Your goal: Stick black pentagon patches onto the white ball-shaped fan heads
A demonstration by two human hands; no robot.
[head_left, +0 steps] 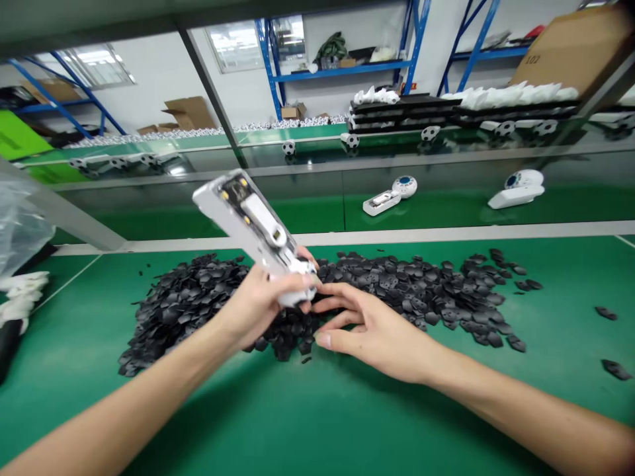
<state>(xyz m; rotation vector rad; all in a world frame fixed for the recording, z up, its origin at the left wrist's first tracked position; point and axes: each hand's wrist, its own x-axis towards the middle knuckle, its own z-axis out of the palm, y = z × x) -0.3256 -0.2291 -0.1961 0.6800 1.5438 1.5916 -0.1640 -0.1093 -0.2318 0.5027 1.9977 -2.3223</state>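
The left hand (268,297) closes around the lower end of a white device (231,218). Just beside, the right hand (380,330) curls loosely, fingers parted, seemingly empty. Below lie black pieces (188,311); beyond, rightward, two more devices (381,203).

White wall (159,73), bright windows (233,46); blue shelving (342,71) stands before it, beyond the far edge of the green work surface (347,416).
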